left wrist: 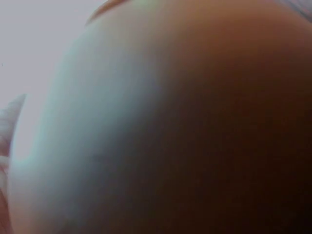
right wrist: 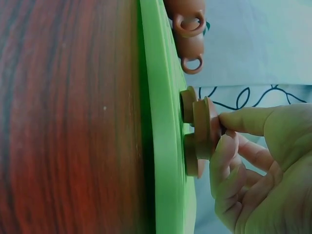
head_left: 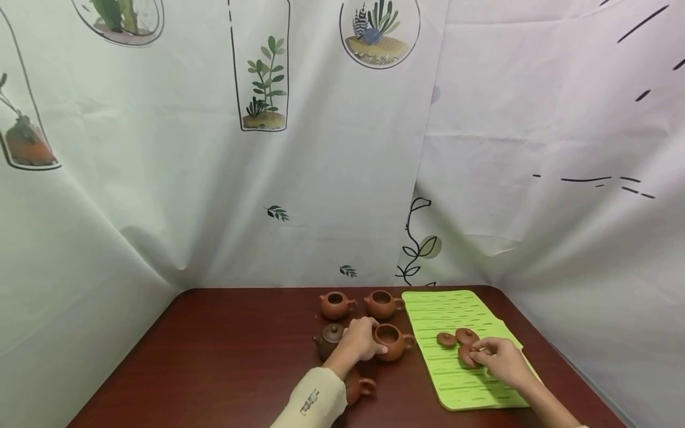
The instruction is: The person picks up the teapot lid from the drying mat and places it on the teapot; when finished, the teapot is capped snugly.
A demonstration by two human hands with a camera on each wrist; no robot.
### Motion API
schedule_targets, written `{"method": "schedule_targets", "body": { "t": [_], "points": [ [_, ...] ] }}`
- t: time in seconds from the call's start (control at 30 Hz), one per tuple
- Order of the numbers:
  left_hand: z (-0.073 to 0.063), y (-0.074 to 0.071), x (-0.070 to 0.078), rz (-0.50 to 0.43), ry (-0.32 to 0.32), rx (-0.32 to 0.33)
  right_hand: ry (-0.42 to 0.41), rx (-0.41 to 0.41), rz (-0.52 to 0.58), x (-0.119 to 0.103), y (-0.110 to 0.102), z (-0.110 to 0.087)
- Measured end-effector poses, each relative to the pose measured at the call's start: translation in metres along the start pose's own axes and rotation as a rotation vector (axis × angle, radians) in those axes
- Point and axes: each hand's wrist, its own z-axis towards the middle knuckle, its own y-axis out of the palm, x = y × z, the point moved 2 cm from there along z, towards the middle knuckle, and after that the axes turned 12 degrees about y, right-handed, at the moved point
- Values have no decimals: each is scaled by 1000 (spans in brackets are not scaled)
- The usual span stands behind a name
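Note:
My right hand [head_left: 503, 361] pinches a brown clay teapot lid [head_left: 464, 355] by its knob over the green mat [head_left: 449, 392]. In the right wrist view the lid [right wrist: 202, 127] is tilted on edge to the camera, close to two other lids; whether it touches them I cannot tell. Those two, a small lid [head_left: 446, 340] and another lid [head_left: 467, 336], lie on the mat. My left hand [head_left: 358, 340] holds the left side of a lidless clay teapot [head_left: 395, 352], its spout hidden by the fingers. A blurred brown surface [left wrist: 195, 146] fills the left wrist view.
Two more lidless teapots, one on the left [head_left: 335, 308] and one on the right [head_left: 382, 306], stand at the back. A dark lidded teapot [head_left: 330, 336] sits left of my left hand. Another teapot [head_left: 353, 389] is partly hidden under my left forearm. A white printed curtain [head_left: 332, 178] surrounds the table.

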Motion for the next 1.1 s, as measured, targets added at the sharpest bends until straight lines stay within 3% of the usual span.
{"method": "schedule_targets", "body": {
  "t": [0.4, 1.1],
  "points": [
    [-1, 0, 2, 9, -10, 7, -58, -62, 46, -7, 4, -2],
    [0, -1, 2, 17, 0, 1, -83, -72, 50, -31, 12, -2]
  ]
}}
